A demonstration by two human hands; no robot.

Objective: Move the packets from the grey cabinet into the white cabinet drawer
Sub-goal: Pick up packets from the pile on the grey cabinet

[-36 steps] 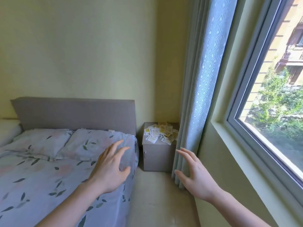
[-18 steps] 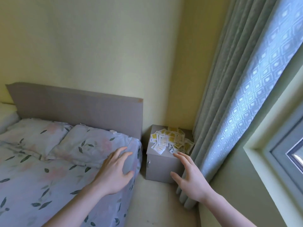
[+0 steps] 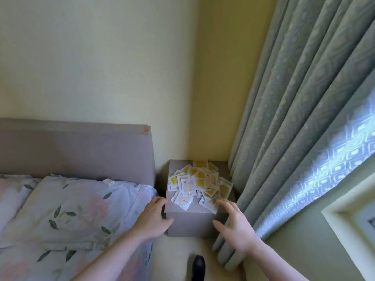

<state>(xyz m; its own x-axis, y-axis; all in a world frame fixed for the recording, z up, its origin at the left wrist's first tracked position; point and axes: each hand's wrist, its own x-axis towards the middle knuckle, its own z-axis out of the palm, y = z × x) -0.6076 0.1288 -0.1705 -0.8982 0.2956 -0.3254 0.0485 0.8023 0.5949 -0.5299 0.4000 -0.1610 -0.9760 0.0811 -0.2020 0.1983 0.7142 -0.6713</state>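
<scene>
Packets (image 3: 197, 184) lay heaped on the grey cabinet (image 3: 190, 222)
Left hand (image 3: 153, 217) and right hand (image 3: 236, 227) hovered spread wide, grasping nothing

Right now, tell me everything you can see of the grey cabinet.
The grey cabinet is a small, plain box, matte like laminated board, standing upright on the floor in the corner between the bed's headboard and the curtain. No handle or drawer line can be made out. A loose heap of white and yellow packets covers most of its top. The left hand is at its front left corner; the right hand, open, reaches its front right edge.
</scene>
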